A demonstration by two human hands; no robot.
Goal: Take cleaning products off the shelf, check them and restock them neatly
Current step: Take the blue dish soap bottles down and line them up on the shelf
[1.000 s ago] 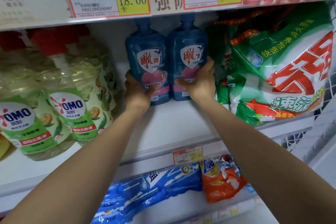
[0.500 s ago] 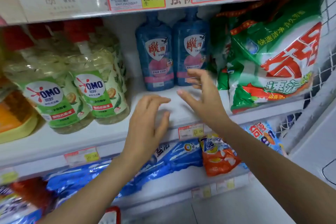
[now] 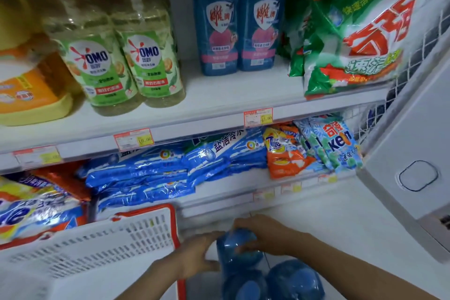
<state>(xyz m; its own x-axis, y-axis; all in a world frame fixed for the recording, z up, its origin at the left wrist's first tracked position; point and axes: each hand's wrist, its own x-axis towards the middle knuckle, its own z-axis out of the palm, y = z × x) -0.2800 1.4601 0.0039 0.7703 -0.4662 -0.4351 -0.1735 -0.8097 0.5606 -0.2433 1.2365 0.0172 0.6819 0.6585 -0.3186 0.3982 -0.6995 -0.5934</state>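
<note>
Where the hands are: bottom centre, left hand (image 3: 194, 254) and right hand (image 3: 265, 234) clamped on one blue bottle (image 3: 233, 246).
Low bottles: three counting that one, two other bottles (image 3: 294, 277) just below it.
Shelf bottles (image 3: 215, 19): two, upper centre.
Change: hands were open by the shelf (image 3: 219, 95), now low.
Writing: OMO bottles (image 3: 97, 56), two; Keon bag (image 3: 338, 143); tag (image 3: 133, 139) 10.00.
</note>
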